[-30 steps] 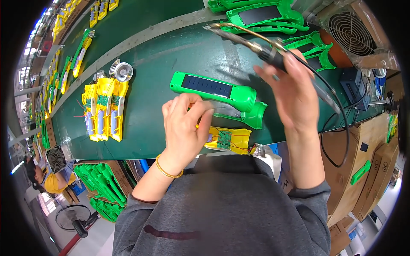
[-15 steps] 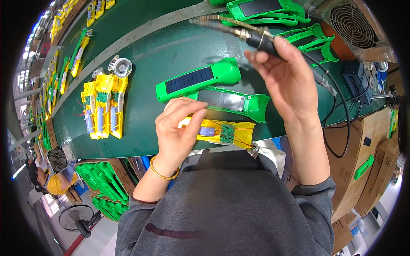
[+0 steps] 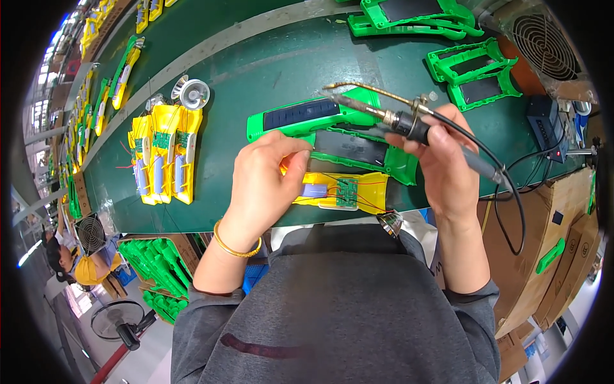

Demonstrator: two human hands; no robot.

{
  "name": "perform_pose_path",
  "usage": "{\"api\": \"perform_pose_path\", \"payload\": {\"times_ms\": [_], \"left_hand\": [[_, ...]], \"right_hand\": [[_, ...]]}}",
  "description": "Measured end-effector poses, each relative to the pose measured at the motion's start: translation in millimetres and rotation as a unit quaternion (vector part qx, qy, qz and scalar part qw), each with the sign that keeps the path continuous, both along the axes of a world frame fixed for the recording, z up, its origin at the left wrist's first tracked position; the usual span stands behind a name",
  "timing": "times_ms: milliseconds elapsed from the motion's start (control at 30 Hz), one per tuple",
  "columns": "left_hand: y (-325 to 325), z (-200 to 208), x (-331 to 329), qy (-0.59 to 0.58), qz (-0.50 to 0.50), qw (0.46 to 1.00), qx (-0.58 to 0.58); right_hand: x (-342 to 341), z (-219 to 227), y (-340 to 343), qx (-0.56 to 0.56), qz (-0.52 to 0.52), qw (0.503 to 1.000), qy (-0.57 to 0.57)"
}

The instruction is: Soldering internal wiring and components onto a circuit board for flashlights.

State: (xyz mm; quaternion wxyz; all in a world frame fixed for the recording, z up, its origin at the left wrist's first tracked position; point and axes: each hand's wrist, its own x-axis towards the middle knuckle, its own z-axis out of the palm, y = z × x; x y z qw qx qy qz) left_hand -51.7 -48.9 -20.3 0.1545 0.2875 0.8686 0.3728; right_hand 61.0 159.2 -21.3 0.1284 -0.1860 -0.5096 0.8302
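Head view: where's the soldering iron (image 3: pixel 409 125)?

"Grasped in the right hand (image 3: pixel 451 169), above the bench (image 3: pixel 233 83); its tip visually overlaps the green housing (image 3: pixel 300 115) (contact can't be judged)."

"And the left hand (image 3: pixel 265 182)?"

"Thumb and forefinger meet beside the open green shell (image 3: pixel 358 150); whether anything is pinched there, one cannot tell."

"Farther out?"

"A yellow shell (image 3: pixel 374 185) with a circuit board (image 3: pixel 347 192) lies nearer the person; three more yellow shells (image 3: pixel 167 118) lie leftward."

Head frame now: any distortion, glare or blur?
Head view: the bench looks bowed; head view, left rim: glare washes out detail; head view: soldering iron looks slightly soft at its tip; head view, bottom: smeared band down the grey shirt.
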Motion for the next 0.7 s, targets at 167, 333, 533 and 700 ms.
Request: {"api": "perform_pose_path", "payload": {"times_ms": [167,333,533,700], "left_hand": [[9.5,9.9,-11.4,0.073,-0.054,0.991,-0.095],[13.0,13.1,-20.0,0.12,-0.099,0.977,-0.147],[15.7,17.7,-24.4,0.108,-0.128,0.968,-0.186],[22.3,18.0,-22.2,0.16,-0.133,0.949,-0.236]], "right_hand": [[18.5,-1.1,-6.6,0.085,-0.015,0.996,-0.012],[24.6,-8.8,-4.9,0.132,-0.002,0.99,-0.039],[19.6,-1.4,-4.9,0.225,0.069,0.962,-0.138],[16.8,-13.8,-9.8,0.217,0.034,0.97,-0.107]]}}
